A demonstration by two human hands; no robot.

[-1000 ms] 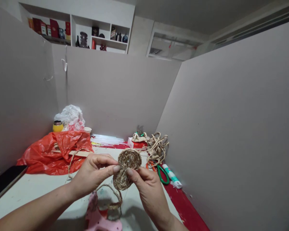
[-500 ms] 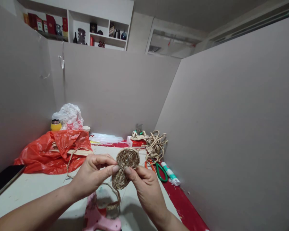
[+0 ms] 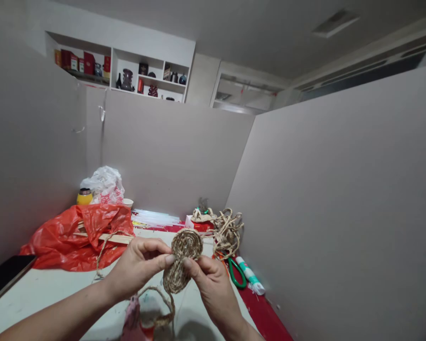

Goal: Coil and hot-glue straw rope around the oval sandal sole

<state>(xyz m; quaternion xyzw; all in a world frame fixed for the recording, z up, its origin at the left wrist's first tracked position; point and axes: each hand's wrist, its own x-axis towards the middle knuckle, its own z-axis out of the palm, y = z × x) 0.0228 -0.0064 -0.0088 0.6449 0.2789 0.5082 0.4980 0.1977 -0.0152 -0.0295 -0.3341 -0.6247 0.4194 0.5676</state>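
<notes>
Both my hands hold up a coiled jute-rope piece (image 3: 181, 260), shaped like two joined spiral discs, above the white table (image 3: 39, 298). My left hand (image 3: 138, 265) pinches its left side with thumb and fingers closed. My right hand (image 3: 209, 282) pinches its right side, fingers closed too. A loose tail of rope (image 3: 159, 308) loops down from the piece toward a pink object (image 3: 133, 322) at the bottom edge.
A red plastic bag (image 3: 74, 234) with wooden sticks lies at the left, a white bag (image 3: 102, 182) and yellow jar (image 3: 84, 195) behind it. A tangle of rope (image 3: 227, 229), green-handled scissors (image 3: 236, 272) and a glue tube (image 3: 250, 279) lie at the right by the partition. A dark tablet (image 3: 3, 277) sits at the far left.
The camera has tilted upward, so everything sits lower in view. Both hands keep their pinch on the coiled piece, with little change in its pose.
</notes>
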